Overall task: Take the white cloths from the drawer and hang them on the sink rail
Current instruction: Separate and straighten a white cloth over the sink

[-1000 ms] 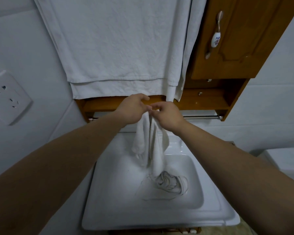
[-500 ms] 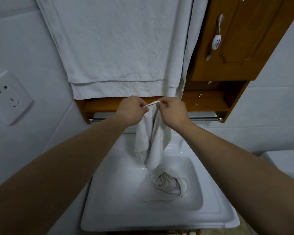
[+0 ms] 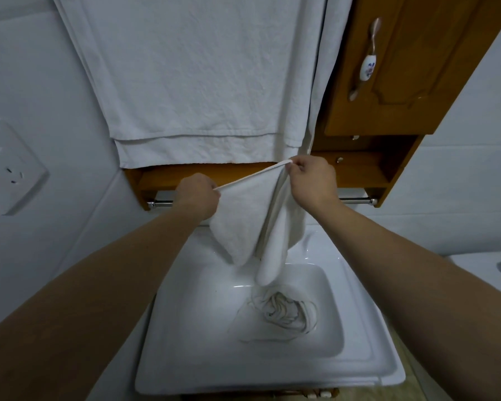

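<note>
A small white cloth [image 3: 245, 218] hangs spread between my two hands above the white sink [image 3: 185, 357]. My left hand [image 3: 197, 195] pinches its left top corner. My right hand [image 3: 313, 180] pinches the other top corner a little higher, and a fold droops down below it. Behind both hands runs the chrome rail [image 3: 356, 200] under the wooden shelf [image 3: 162, 176]; its middle is hidden by my hands and the cloth. A second crumpled white cloth [image 3: 278, 312] lies in the sink basin.
Large white towels [image 3: 203, 82] hang down the wall above the shelf. A wooden cabinet door [image 3: 402, 68] with a ceramic handle is at the upper right. A wall socket [image 3: 10, 166] sits at left, a toilet tank [image 3: 492, 267] at right.
My hands have drawn apart, the left going left and the right going up and right. The bunched cloth has been stretched open along its top edge.
</note>
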